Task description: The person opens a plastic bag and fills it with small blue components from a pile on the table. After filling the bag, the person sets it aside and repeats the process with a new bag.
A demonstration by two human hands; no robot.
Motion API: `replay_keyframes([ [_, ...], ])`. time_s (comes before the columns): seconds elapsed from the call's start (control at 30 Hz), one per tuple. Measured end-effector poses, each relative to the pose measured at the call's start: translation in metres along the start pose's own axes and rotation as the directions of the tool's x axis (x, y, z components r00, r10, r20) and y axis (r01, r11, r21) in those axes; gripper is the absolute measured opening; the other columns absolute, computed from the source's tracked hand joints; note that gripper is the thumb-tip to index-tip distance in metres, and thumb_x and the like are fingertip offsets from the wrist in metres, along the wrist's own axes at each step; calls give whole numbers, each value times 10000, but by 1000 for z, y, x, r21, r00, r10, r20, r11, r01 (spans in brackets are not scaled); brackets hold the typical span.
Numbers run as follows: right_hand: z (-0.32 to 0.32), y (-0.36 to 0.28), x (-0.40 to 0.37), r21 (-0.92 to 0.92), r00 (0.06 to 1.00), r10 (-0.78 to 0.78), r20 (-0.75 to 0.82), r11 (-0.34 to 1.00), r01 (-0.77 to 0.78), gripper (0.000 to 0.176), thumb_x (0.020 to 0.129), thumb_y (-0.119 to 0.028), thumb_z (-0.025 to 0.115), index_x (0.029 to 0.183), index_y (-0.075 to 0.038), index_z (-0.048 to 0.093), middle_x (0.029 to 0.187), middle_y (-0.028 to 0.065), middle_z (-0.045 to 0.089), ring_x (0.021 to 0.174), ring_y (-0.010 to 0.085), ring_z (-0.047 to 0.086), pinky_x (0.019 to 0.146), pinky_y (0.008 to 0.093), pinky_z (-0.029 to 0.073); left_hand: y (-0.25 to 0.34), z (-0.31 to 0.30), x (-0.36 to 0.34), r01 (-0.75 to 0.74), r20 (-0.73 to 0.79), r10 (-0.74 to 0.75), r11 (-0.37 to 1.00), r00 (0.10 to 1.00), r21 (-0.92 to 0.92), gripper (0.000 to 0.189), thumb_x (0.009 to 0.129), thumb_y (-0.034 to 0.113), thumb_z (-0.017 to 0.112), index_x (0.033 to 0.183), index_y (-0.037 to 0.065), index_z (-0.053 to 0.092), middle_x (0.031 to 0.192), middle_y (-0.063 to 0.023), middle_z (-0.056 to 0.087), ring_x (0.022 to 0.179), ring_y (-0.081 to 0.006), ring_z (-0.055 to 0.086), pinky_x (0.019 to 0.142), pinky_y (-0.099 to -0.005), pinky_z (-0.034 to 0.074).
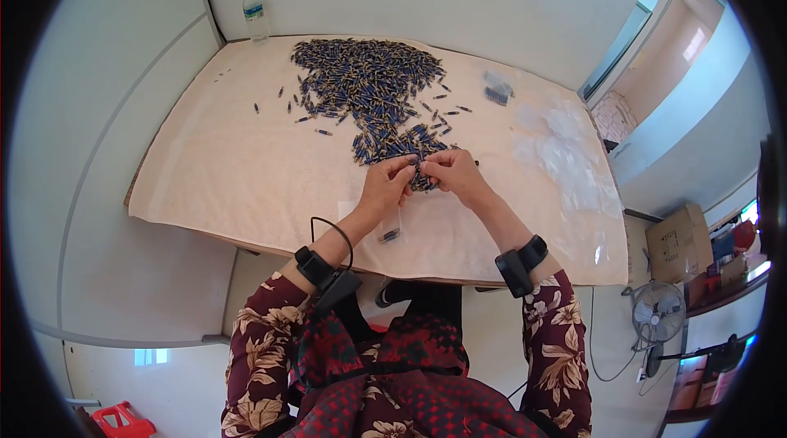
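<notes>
Seemingly gathering small blue parts (365,77) heaped on the table (246,159), with left hand (385,186) and right hand (455,176) pinched together, apparently on a few; likely next calling for a steady grip

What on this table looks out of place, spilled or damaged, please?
One small dark part lies alone left of the big heap, so it looks like a stray. The clear bags at the right are loosely spread, perhaps just untidy. Nothing else stands out; the parts are too small to judge for damage.
</notes>
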State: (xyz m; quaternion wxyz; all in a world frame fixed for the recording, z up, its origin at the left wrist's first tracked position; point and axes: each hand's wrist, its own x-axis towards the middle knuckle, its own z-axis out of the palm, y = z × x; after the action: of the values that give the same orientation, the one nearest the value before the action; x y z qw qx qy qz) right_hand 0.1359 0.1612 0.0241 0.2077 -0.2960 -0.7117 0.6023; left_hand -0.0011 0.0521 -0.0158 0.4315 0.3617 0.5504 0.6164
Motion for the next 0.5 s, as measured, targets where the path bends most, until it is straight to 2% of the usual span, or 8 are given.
replay_keyframes([
  [0.03, 2, -2, -2, 96, 996, 76, 46, 992, -81, 151, 842, -154, 686, 859, -4, 695, 664, -1, 605, 561, 50, 528, 488, 176, 402, 0, 2, 0, -33, 9, 33, 998, 999, -47, 166, 925, 152, 580, 991, 24, 661, 762, 2, 614, 584, -57, 555, 418, -202, 422],
  [0.07, 4, -2, -3, 97, 996, 78, 46, 992, -82, 151, 842, -154, 686, 859, -4, 695, 664, -1, 605, 561, 50, 528, 488, 176, 402, 0, 3, 0, -64, 15, 66, 993, 998, -94, 168, 928, 167, 580, 974, 27, 661, 752, 9, 611, 568, -50, 550, 387, -190, 402],
  [0.17, 9, 0, -5, 244, 993, 103, 59, 963, -115, 147, 810, -158, 711, 844, -15, 700, 681, 0, 630, 552, 44, 526, 446, 183, 373, 2, 3, -4, -87, 4, 88, 990, 996, -113, 170, 932, 189, 579, 913, 37, 653, 742, 8, 611, 565, -46, 542, 400, -189, 401],
  [0.33, 12, -5, -10, 146, 996, 64, 64, 987, -73, 156, 835, -174, 694, 838, -19, 694, 647, -1, 595, 545, 42, 501, 461, 179, 378, 13, 1, -9, -41, 23, 44, 993, 999, -108, 215, 936, 218, 579, 795, 63, 627, 685, 20, 581, 532, -39, 495, 415, -187, 367],
  [0.5, 10, -7, -11, 106, 994, 70, 83, 991, -79, 151, 819, -156, 703, 819, -6, 694, 661, 9, 624, 537, 48, 516, 457, 184, 388, 12, -6, -6, 15, 101, -1, 991, 995, -132, 220, 930, 219, 592, 767, 73, 626, 629, 34, 540, 510, -40, 451, 426, -195, 340],
])
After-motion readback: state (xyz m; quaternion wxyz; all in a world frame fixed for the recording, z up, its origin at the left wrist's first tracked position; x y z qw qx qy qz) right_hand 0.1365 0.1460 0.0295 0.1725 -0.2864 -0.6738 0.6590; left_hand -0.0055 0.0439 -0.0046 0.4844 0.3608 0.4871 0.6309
